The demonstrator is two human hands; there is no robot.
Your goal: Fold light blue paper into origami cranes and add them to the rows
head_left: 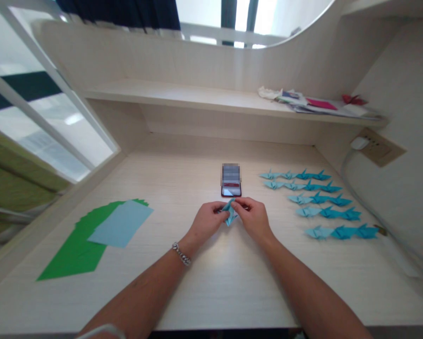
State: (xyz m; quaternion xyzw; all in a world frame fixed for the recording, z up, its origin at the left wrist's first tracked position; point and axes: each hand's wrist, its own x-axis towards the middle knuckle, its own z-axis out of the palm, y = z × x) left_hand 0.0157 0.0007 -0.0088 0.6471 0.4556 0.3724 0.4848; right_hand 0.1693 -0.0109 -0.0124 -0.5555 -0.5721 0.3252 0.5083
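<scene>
Between the two hands, just on the near side of the phone (231, 189), a small piece of folded blue paper (230, 214) is sitting in the fingertips. Its long axis is running roughly from far to near, with a pointed end facing the near edge of the desk (211, 296). The left hand (208, 220) is coming in from the left and the right hand (252, 217) from the right, so the paper is lying directly ahead of both sets of fingers, neither hand being clearly nearer. Both hands are pinching it: each thumb is pressing on the near face while the forefingers are bending round toward the far side. The other fingers are curling inward, and how they are touching the paper I cannot tell.

Farther out to the right, five rows of blue paper birds (343, 232) are resting on the desk, nearer the right hand. Off to the left, nearer the left hand but well apart from it, a pale blue sheet (123, 223) is lying partly over fanned green sheets (73, 254). Beyond everything, a shelf (183, 96) is running across the far side.
</scene>
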